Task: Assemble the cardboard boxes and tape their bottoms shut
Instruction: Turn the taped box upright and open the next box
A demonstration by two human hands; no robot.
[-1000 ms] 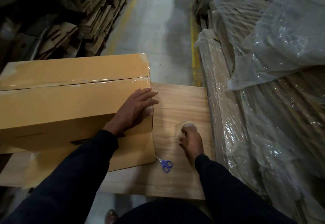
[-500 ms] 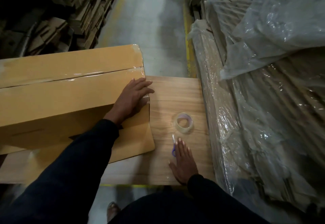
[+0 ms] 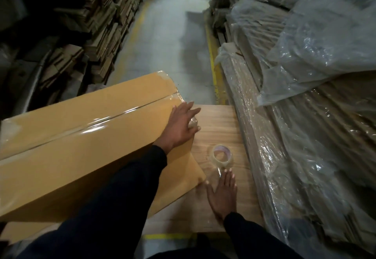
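A long tan cardboard box [image 3: 81,136] lies on the wooden table [image 3: 219,128], its two flaps joined by a glossy strip of clear tape along the seam. My left hand [image 3: 181,126] rests flat on the box's right end, fingers straight, pressing the tape down over the edge. A roll of clear tape [image 3: 221,155] lies on the table right of the box. My right hand [image 3: 222,193] lies flat on the table just in front of the roll, covering the scissors; only a glint of blade [image 3: 219,170] shows past the fingertips.
Plastic-wrapped stacks of flat cardboard [image 3: 305,116] rise along the table's right side. More flat cardboard piles [image 3: 101,24] stand at the left. A concrete aisle [image 3: 173,45] with yellow lines runs ahead between them.
My right hand let go of the tape roll and moved back toward me, coming down flat over the blue scissors. My left hand stayed on the box's end. The view tilted up.
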